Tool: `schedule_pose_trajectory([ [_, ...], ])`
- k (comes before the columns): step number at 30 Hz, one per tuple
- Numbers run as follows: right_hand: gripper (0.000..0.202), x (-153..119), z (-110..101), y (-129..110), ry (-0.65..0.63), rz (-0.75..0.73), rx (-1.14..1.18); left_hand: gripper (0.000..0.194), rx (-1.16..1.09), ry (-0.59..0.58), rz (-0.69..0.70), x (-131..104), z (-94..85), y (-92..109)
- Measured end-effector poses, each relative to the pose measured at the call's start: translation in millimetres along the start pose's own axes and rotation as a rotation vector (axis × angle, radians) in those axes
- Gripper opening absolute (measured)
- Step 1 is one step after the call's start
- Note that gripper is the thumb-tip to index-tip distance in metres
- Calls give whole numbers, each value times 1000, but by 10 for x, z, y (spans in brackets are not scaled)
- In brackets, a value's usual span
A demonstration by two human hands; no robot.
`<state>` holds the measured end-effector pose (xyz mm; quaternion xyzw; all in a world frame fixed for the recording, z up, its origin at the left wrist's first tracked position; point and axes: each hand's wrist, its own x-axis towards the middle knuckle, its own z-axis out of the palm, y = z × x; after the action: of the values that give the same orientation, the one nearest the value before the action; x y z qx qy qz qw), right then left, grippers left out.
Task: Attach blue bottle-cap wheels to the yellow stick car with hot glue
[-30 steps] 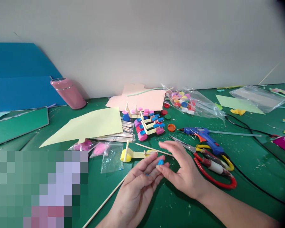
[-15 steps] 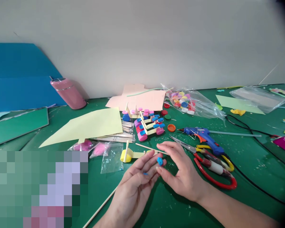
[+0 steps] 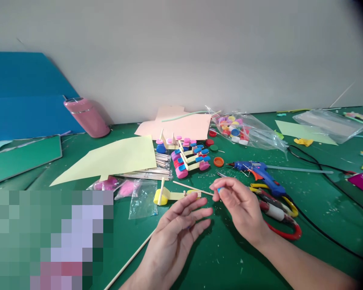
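A small lump of what looks like blue clay [image 3: 220, 190] is pinched between thumb and fingers of my right hand [image 3: 245, 211], mostly covered by them. My left hand [image 3: 177, 235] lies palm up beside it, fingers stretched and apart, with a trace of blue showing near the thumb. Just beyond the left fingertips is a small yellow-wheeled craft piece [image 3: 161, 196] with a pale upright stick. A thin wooden stick [image 3: 190, 187] lies on the green table past both hands. Behind it stand several similar craft pieces [image 3: 187, 163] with pink, purple and blue parts.
Pliers with red handles [image 3: 282, 229] and a blue glue gun [image 3: 258, 173] with a cord lie at right. Beyond are an orange cap [image 3: 218, 162] and a bag of coloured caps [image 3: 234, 131]. Yellow paper [image 3: 109, 159] and a pink tumbler [image 3: 87, 119] are at left.
My right hand has drawn back up and to the right from the left fingers, now pinching the blue lump. My left fingers have spread a little.
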<state>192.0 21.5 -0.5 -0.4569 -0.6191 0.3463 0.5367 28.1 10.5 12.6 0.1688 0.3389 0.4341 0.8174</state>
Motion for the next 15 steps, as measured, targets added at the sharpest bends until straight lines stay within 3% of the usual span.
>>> schedule_pose_trajectory([
  [4, 12, 35, 3, 46, 69, 204, 248, 21, 38, 32, 4, 24, 3, 3],
  [11, 23, 62, 23, 33, 51, 381, 573, 24, -28, 5, -17, 35, -9, 6],
  [15, 19, 75, 32, 33, 79, 423, 592, 20, -14, 29, 7, 35, -18, -10],
])
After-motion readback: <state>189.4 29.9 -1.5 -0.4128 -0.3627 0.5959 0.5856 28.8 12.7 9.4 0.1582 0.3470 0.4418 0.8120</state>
